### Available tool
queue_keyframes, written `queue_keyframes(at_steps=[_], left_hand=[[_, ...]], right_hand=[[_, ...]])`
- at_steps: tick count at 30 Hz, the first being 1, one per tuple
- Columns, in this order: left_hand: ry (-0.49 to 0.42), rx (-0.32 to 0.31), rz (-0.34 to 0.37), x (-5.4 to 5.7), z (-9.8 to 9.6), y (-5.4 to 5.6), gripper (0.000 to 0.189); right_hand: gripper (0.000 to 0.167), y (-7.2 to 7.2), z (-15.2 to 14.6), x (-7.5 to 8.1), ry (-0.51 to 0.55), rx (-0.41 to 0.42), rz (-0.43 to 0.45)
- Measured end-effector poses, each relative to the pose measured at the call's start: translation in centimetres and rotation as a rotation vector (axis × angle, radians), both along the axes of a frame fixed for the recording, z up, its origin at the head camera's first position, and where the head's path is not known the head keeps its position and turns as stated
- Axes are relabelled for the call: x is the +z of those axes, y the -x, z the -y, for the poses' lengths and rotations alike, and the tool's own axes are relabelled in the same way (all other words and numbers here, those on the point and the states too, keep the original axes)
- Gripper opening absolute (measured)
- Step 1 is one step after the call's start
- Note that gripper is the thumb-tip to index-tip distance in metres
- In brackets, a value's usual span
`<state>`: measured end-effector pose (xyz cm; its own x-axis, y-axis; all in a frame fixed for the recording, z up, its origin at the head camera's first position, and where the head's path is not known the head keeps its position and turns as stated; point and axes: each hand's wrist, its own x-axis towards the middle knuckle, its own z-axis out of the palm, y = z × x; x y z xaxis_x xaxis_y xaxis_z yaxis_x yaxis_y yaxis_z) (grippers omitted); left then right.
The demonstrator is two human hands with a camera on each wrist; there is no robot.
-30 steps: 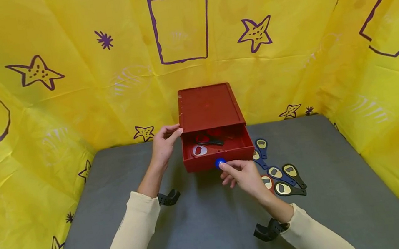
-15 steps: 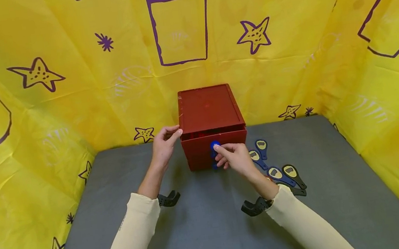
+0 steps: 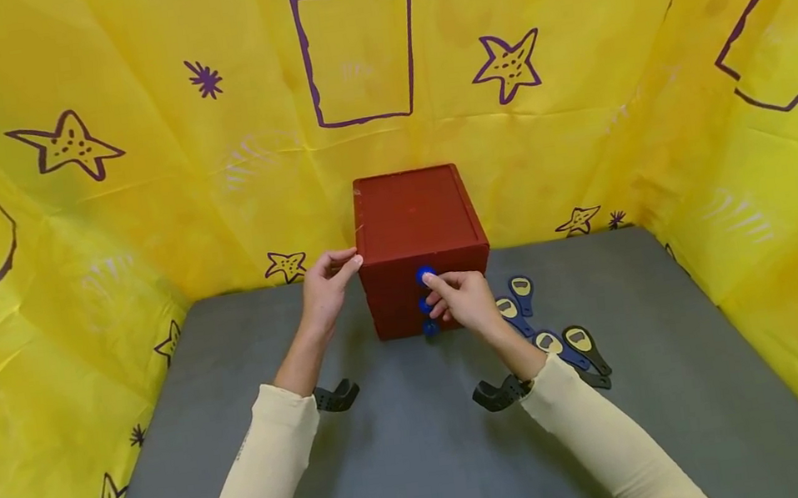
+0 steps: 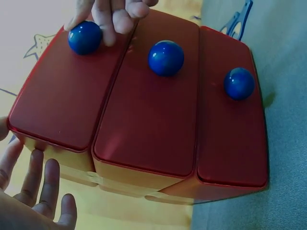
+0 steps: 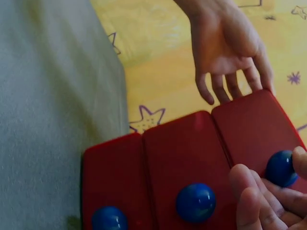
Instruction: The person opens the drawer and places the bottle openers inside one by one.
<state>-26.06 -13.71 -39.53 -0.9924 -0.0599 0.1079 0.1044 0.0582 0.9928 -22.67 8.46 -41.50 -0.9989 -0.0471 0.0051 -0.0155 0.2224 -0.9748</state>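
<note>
At the far side of the table (image 3: 411,458), the red drawer box (image 3: 413,213) stands with every drawer (image 4: 148,115) flush, closing apparently done and only release left, the right hand (image 3: 468,299) pinching the top knob (image 4: 85,38), the left hand (image 3: 325,292) touching the left side, fingers apart.

Box (image 3: 415,213) mid-frame on the table (image 3: 412,466), cloth (image 3: 371,152) behind, knobs (image 3: 430,328) on its front, openers (image 3: 559,348) right of centre.
</note>
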Motion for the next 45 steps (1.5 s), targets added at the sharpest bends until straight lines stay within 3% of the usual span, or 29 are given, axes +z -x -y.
queue_keyframes(at_steps=[8,16,34,45], left_hand=[[0.001,-0.005,0.007,0.0,0.1,-0.1,0.036],[0.000,-0.009,0.002,0.2,0.1,0.0,0.035],[-0.015,0.003,-0.062,0.0,-0.1,-0.1,0.033],[-0.028,0.007,-0.061,-0.2,-0.1,0.0,0.033]], right_hand=[[0.037,-0.3,0.6,0.0,0.070,-0.052,-0.008],[0.037,0.0,0.5,0.2,0.159,-0.036,0.026],[0.041,-0.3,-0.3,-0.5,0.165,0.012,0.083],[0.037,-0.7,-1.2,-2.6,0.080,-0.031,0.098]])
